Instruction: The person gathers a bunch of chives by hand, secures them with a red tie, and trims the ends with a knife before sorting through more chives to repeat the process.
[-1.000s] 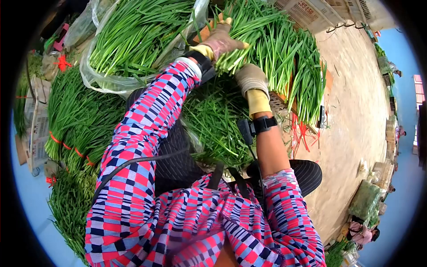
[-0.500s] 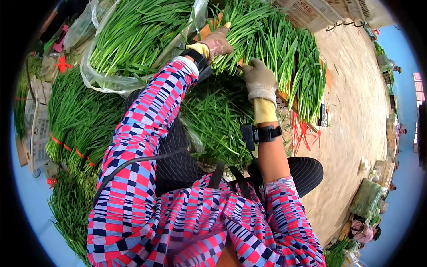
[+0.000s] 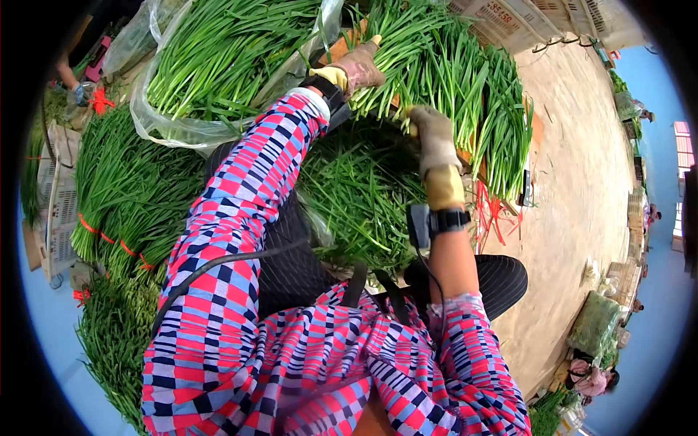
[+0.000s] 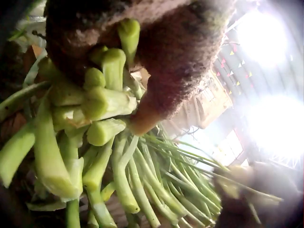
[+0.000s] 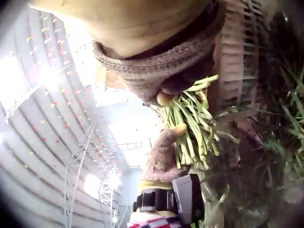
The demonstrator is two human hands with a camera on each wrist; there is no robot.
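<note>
My gloved left hand (image 3: 360, 70) grips a bunch of green leafy stalks (image 3: 385, 87) at the near edge of the heap. Close up in the left wrist view, the glove (image 4: 175, 57) curls over thick cut stalk ends (image 4: 102, 102). To its right in the head view, my gloved right hand (image 3: 435, 136) has curled fingers. Thin leaves (image 4: 204, 164) run across to the blurred right hand (image 4: 256, 192) in the left wrist view, pinched there. In the right wrist view the right hand's fingertips are beside the stalks (image 5: 192, 123), facing the left hand (image 5: 163, 156).
A clear plastic bag (image 3: 174, 134) of stalks lies at upper left, with tied bundles (image 3: 131, 182) below it. Loose leaves (image 3: 363, 189) lie between the legs. Red ties (image 3: 491, 211) hang beside the board at right. Crates (image 3: 502, 22) stand behind.
The left hand has drawn back from over the stalks. My right hand has moved right and slightly down, its fingers curling in. Another person's forearm has appeared at upper left.
</note>
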